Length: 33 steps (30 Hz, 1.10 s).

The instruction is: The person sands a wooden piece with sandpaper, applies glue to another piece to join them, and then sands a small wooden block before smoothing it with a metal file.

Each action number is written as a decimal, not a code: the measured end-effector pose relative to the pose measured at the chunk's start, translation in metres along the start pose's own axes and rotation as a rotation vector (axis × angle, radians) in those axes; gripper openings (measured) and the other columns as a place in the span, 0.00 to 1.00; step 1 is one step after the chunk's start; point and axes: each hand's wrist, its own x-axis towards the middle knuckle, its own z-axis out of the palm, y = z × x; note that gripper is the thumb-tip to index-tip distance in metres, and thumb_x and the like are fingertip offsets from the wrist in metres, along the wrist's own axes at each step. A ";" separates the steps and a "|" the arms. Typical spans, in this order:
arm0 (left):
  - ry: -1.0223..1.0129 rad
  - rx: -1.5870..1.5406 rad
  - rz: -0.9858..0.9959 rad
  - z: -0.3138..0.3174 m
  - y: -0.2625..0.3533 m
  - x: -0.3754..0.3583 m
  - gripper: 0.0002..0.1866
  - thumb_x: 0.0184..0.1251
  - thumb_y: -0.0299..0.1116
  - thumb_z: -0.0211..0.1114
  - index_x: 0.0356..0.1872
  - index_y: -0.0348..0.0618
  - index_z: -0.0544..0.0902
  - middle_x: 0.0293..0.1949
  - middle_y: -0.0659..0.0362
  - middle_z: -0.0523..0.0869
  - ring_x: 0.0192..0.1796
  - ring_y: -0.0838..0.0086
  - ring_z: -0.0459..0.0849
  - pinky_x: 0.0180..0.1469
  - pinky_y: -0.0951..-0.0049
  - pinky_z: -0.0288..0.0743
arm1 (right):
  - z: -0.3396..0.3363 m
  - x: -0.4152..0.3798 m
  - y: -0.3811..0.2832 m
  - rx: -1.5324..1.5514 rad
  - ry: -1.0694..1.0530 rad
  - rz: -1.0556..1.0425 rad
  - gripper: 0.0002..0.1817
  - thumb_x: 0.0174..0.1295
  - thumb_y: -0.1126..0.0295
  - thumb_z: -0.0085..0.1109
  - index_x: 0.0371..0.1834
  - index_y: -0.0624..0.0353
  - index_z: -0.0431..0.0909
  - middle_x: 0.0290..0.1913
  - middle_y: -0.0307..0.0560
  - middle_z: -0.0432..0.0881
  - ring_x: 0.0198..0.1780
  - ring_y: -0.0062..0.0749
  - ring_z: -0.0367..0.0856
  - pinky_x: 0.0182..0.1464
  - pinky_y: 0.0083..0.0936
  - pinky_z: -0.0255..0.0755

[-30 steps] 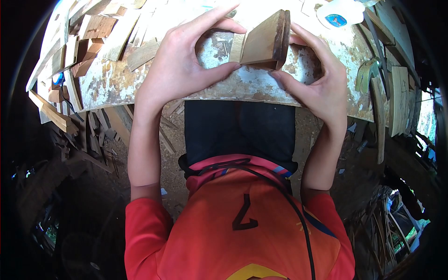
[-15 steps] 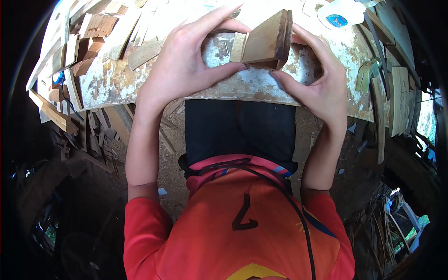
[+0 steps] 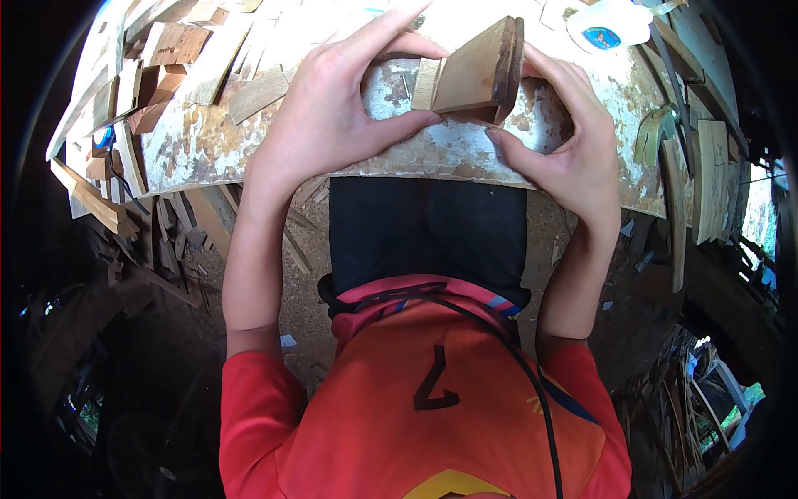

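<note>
A small wooden piece made of joined boards (image 3: pixel 474 76) stands near the front edge of the workbench, with a darker, rough edge on its right. Thumb and fingers of my left hand (image 3: pixel 332 108) close around its left end, where a short pale block (image 3: pixel 425 84) shows. On the other side, my right hand (image 3: pixel 573 125) curves around the right end, its thumb by the lower corner and its fingertips partly hidden behind the boards. A thin nail-like bit (image 3: pixel 405 84) lies on the bench inside the curve of my left hand.
The paint-worn workbench (image 3: pixel 199 154) has wood offcuts (image 3: pixel 176 46) heaped at its left. A white glue bottle (image 3: pixel 611 27) lies at the upper right, with wooden strips (image 3: pixel 711 179) along the right edge. Scraps (image 3: pixel 166 229) litter the floor below.
Hardly anything differs. My right thumb has shifted slightly to the right and down at the lower corner, and the wooden piece stays almost in place.
</note>
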 end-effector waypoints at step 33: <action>0.006 0.009 0.011 0.000 0.000 0.000 0.53 0.53 0.25 0.86 0.81 0.32 0.66 0.59 0.52 0.91 0.65 0.61 0.87 0.75 0.59 0.74 | 0.001 0.001 -0.001 -0.003 0.008 -0.001 0.44 0.46 0.74 0.80 0.74 0.57 0.79 0.54 0.46 0.88 0.62 0.47 0.82 0.70 0.41 0.74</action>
